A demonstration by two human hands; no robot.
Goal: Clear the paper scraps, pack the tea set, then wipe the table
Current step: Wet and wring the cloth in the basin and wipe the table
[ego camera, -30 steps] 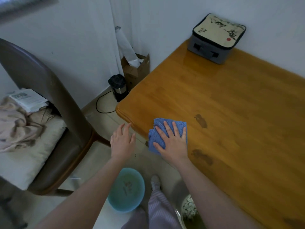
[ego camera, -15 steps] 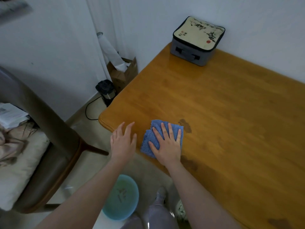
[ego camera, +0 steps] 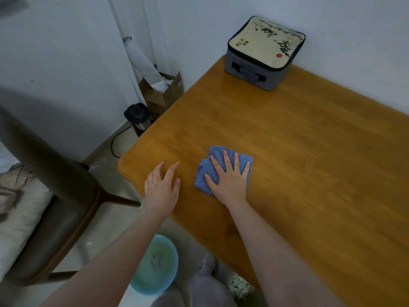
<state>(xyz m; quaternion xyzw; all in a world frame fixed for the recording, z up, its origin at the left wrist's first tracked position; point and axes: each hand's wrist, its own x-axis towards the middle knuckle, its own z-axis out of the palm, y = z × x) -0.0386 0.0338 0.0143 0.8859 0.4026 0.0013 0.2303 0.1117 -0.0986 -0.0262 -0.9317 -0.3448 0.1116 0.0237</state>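
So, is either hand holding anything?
Nothing is gripped. The right hand presses flat on the blue cloth; the left hand is open at the table edge.

Glossy wood table (ego camera: 298,162), nubby cloth (ego camera: 218,155)

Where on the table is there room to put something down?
The widest bare stretch of table runs between the grey case in the far corner and the blue cloth under the right hand. Crowded: the near left corner, left hand beside cloth.

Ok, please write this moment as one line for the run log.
stage: wiping | right hand: flat on blue cloth | left hand: open, at table edge | bag: closed, far corner by wall
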